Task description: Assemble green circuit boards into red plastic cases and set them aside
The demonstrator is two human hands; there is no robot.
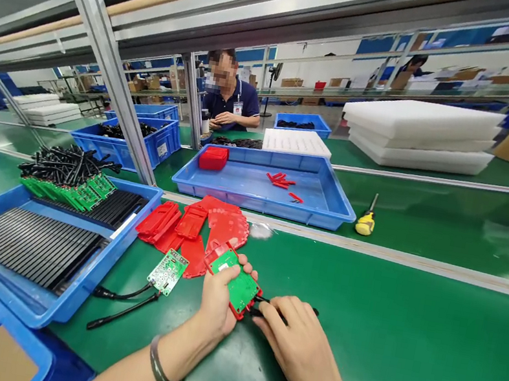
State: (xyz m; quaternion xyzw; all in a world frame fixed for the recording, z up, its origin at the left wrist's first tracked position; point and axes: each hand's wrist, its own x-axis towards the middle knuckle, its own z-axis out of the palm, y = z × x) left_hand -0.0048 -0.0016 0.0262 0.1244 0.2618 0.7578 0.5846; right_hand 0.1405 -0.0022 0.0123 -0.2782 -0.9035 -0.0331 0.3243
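My left hand (218, 299) is closed round a red plastic case (218, 254) with a green circuit board (241, 290) lying in it, the thumb pressing on the board. At the board's near right end, my right hand (295, 335) has its fingers closed on the black cables (265, 300) that come out of the case. To the left of my left hand, a second circuit board (168, 272) with two black cable leads lies on the green table. Behind the hands, red plastic covers (224, 221) are fanned out in a loose pile.
At left, a blue tray (50, 312) holds black slatted parts and wired boards (81, 193). A long blue tray (262, 205) with red pieces stands behind. A yellow-handled screwdriver (365, 223) and white foam sheets (418, 127) lie at right. A person (233, 101) sits opposite.
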